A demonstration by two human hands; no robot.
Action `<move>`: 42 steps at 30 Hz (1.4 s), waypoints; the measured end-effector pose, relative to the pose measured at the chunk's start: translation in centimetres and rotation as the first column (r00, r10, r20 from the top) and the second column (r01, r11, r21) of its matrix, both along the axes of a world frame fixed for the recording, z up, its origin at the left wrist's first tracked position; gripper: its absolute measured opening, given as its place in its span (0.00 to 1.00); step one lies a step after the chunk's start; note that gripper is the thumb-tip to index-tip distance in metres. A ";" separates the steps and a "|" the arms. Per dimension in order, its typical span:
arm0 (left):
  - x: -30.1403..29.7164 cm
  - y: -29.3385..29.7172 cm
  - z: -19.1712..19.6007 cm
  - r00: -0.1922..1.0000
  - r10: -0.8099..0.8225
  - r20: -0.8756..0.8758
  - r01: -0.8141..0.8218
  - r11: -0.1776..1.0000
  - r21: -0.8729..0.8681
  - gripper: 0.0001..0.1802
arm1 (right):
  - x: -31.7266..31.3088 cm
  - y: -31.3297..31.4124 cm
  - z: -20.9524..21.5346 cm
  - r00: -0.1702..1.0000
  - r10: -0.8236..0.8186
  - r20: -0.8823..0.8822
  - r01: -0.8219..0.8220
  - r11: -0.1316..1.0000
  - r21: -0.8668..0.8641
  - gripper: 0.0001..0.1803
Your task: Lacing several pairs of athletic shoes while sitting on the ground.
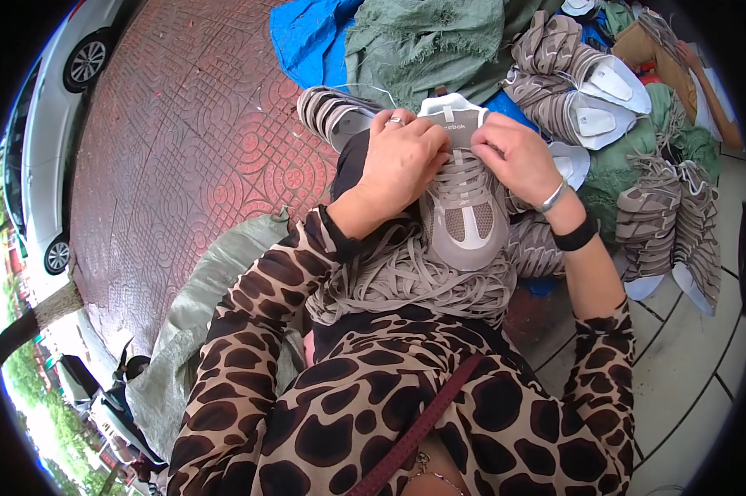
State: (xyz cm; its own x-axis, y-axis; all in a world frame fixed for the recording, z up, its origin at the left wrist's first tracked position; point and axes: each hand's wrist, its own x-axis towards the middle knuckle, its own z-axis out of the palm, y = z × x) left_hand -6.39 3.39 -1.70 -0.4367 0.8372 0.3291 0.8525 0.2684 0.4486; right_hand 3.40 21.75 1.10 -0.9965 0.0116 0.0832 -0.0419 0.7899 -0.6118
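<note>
A grey-beige shoe upper (465, 225) with white trim lies on my lap, its toe towards me and flat laces crossed over its tongue. On its left side my left hand (402, 157) is closed, the fingers curled at the upper eyelet edge. Opposite, my right hand (518, 159) pinches the upper near the collar with thumb and fingertips. Whether a lace end is also in either pinch is hidden. Below the toe, a tangled heap of beige shoelaces (414, 281) covers my lap.
Nested shoe uppers (333, 114) lie beyond my left hand. More stacked uppers (567, 83) sit at the far right, others (658, 219) on the pale tiles. Green sacking (427, 50) and a blue sheet (309, 37) are ahead. A parked car (46, 132) stands left on the red paving.
</note>
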 end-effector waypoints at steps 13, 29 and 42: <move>-1.1 0.7 -0.4 0.998 -0.042 0.040 0.048 0.986 -0.160 0.07 | -2.6 1.2 -0.9 0.948 0.253 0.192 -0.265 0.963 0.042 0.06; -1.5 0.7 -0.4 0.994 -0.093 0.059 0.103 0.978 -0.183 0.08 | -3.1 1.5 -1.0 0.921 0.316 0.228 -0.309 0.949 -0.065 0.05; -6.0 -8.1 3.2 0.966 0.143 -0.216 -0.159 0.986 -0.055 0.06 | 5.4 -2.7 -2.7 0.821 -0.473 -0.319 0.449 0.881 -0.151 0.09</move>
State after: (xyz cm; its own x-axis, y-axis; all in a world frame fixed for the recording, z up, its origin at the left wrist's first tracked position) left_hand -12.42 -4.67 1.50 -0.4872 0.7914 0.3691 0.8727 0.4260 0.2386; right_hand 8.83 19.07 -1.65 -0.7838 0.4798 0.3943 0.1041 0.7274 -0.6782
